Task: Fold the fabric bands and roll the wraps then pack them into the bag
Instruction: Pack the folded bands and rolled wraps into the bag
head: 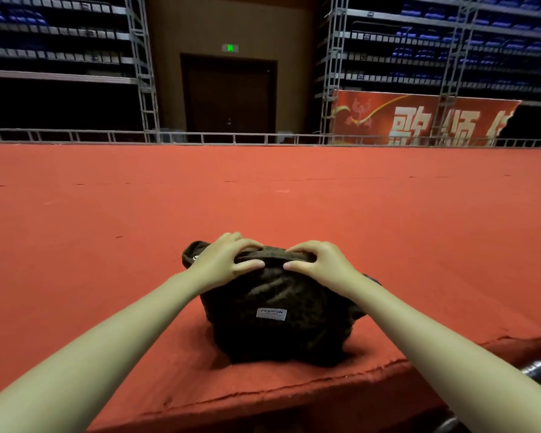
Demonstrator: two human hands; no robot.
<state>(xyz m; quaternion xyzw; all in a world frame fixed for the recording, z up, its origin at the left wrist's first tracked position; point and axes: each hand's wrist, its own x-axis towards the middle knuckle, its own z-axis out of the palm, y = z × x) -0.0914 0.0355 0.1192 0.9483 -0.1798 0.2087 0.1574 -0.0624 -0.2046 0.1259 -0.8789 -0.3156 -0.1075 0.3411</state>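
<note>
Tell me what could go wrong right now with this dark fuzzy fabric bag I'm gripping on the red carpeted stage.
1. The dark fuzzy fabric bag sits close to the front edge of the red carpeted stage; pulling it toward you might tip it off.
2. The left hand and right hand pinch only the top rim, so the soft body may sag or shift when lifted.

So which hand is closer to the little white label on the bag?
Roughly equal; the right hand looks marginally closer. Both grip the bag's top edge, left hand up-left of the label, right up-right.
</note>
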